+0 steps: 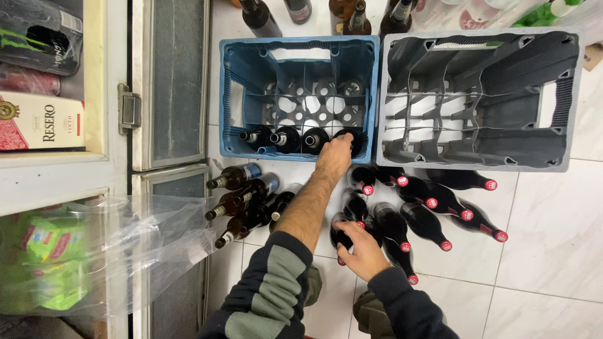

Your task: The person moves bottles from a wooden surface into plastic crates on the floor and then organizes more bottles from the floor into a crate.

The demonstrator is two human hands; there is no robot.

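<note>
Grey crate (477, 154), empty, stands just right of blue crate (233, 94) on pale tile floor (553, 238). Blue crate's near row holds four dark bottles; remaining cells are bare. Red-capped dark bottles (433, 210) lie on the floor in front of both crates; uncapped brown bottles (242, 201) lie to the left. Left hand (335, 154) is closed over the rightmost bottle in crate (357, 139), at the near wall. Right hand (363, 248) fingers curl around a floor bottle (340, 235). Judgement: seat each bottle upright, base fully down in its cell, before letting go.
</note>
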